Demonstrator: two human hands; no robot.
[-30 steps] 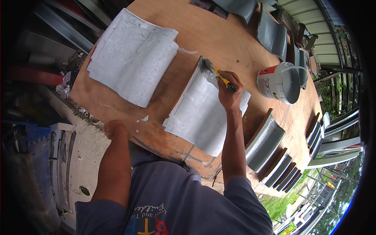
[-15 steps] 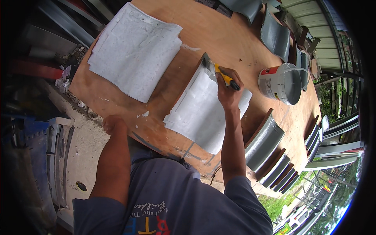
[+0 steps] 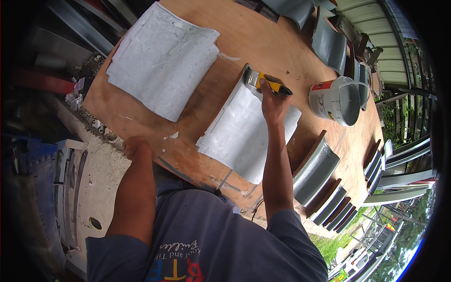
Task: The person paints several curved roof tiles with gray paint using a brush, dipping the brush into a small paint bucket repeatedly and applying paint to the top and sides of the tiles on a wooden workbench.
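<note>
My right hand is closed around the yellow handle of a wide flat paintbrush. The brush's metal band and bristles lie over the far left corner of a white-faced roof tile, where a dark grey patch shows. Part of that corner is hidden by the brush. My left hand rests on the near left edge of the wooden table, its fingers curled in. To the left lies another white curved tile, untouched by either hand.
At the right stands a white bucket with grey inside. Glossy grey tiles line the table's right side, and more grey tiles lie at the far right. Metal lengths lie beyond the table at the upper left.
The brush has turned, so its handle now points more straight to the right. My right hand has shifted slightly with it. My left hand stays on the table edge.
</note>
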